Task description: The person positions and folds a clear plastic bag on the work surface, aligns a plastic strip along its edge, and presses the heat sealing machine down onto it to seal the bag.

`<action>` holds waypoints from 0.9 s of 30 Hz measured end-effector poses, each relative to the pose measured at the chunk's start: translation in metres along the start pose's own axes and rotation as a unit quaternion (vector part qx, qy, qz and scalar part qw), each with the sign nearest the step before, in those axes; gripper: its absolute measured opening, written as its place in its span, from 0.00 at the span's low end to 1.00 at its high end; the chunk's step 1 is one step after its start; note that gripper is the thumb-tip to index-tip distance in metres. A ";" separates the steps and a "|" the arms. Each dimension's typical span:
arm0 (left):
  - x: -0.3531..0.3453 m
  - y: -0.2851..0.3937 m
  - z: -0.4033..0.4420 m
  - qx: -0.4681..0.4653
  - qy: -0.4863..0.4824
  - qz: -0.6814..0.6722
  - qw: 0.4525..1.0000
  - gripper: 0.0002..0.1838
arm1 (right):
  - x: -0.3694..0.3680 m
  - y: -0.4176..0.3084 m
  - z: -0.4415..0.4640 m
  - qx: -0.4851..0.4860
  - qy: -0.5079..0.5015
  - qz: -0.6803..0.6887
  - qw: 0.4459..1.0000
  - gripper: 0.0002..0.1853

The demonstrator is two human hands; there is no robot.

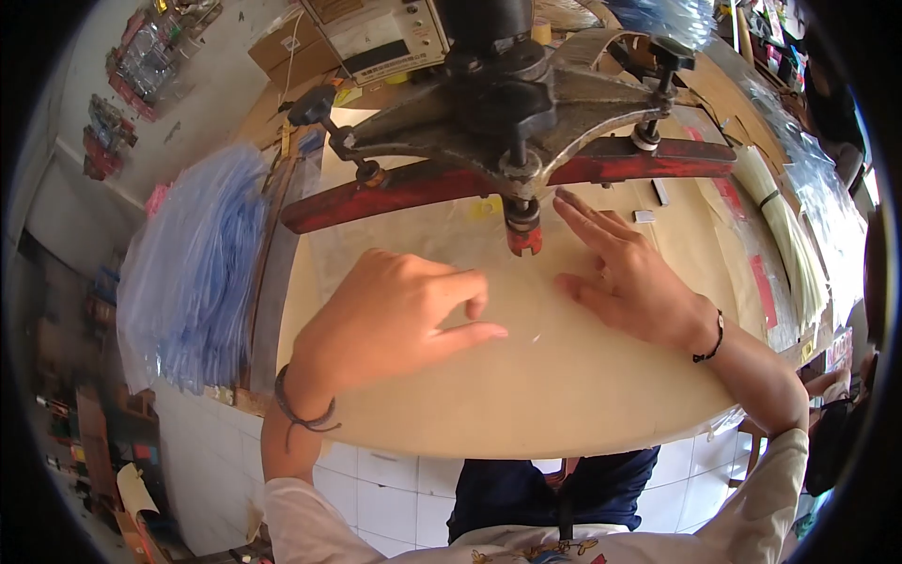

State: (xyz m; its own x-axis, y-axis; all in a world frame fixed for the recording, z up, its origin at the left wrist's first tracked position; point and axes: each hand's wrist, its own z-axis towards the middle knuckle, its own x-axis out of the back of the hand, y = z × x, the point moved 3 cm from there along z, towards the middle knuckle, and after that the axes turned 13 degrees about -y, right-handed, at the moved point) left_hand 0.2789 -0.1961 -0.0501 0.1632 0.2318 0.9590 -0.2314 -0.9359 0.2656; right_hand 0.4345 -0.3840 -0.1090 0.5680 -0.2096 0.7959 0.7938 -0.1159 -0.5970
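My left hand [399, 305] is over the tan work surface [526, 404], its index finger curled and its thumb stretched out with a gap between them. Nothing shows in that gap. My right hand [625, 273] has its fingers extended toward the press's long red bar [639, 162], thumb apart, apparently lying on the surface. A faint clear plastic sheet [376, 230] seems to lie below the bar, though its edges are hard to make out. Between and beyond my hands hangs the notched red-tipped post [523, 240] of the press.
The dark metal press frame [451, 132] with black knobs spans the back. A pile of bluish clear plastic bags [193, 273] lies at left, a bundle of pale strips [785, 235] at right. A small metal block [644, 216] sits near my right fingers. A control box [385, 42] stands behind.
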 end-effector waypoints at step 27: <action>-0.110 0.070 -0.087 0.397 0.117 0.111 0.904 0.32 | -0.007 0.016 0.005 0.071 0.024 -0.014 0.997 0.29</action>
State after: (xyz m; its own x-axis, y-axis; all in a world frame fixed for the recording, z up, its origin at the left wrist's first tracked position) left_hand 0.1612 -0.2640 -0.1286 -0.0313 -0.0224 0.9993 0.5420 -0.8404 -0.0019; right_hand 0.4440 -0.3791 -0.1238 0.5360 -0.2553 0.8047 0.8343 0.0145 -0.5512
